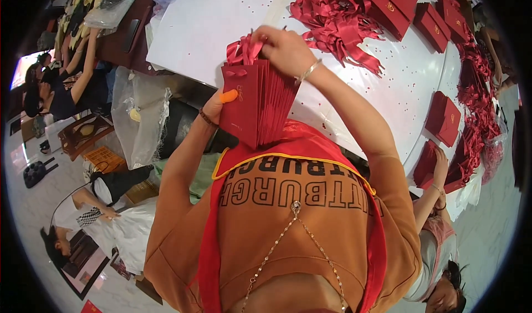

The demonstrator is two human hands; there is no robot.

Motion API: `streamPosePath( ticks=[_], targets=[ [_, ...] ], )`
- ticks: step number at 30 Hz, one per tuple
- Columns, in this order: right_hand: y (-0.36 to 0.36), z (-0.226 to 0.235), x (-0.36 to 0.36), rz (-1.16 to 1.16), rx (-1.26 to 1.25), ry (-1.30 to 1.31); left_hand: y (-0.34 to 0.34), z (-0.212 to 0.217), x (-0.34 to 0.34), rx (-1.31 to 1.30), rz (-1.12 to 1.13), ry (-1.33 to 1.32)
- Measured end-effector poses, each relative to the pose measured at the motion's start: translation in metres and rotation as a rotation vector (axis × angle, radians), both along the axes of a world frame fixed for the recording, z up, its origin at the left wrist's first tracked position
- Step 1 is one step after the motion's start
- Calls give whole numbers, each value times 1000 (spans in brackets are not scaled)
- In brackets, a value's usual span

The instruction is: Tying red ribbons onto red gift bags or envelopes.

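My left hand (215, 107), its thumb in an orange finger cover, is closed on the left side of a thick stack of small red paper bags (241, 99). The stack stands upright against my front, its bags fanned at the right. Red ribbon handles (244, 49) loop up from the top edges. Over them is my right hand (285, 52), fingers curled and pinched at the ribbon; its fingertips are partly hidden and slightly blurred.
A white table (199, 24) lies ahead, strewn with tiny red bits. A heap of red ribbons (338, 22) and stacks of red bags (393, 5) fill its far right. A co-worker's hand (440, 169) touches bags at the right. Clear plastic sheeting (138, 116) hangs at the left.
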State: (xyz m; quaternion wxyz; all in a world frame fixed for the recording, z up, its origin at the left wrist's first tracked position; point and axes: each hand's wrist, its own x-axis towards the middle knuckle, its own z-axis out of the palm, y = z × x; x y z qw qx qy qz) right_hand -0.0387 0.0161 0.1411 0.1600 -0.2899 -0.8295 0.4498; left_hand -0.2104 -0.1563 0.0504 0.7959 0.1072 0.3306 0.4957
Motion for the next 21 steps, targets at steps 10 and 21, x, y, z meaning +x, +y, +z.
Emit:
streamPosePath(
  ticks=[10, 21],
  targets=[
    [18, -70, 0, -507, -740, 191, 27, 27, -38, 46, 105, 138],
    [-26, -80, -25, -304, -580, 383, 64, 48, -44, 148, 12, 658]
  ],
)
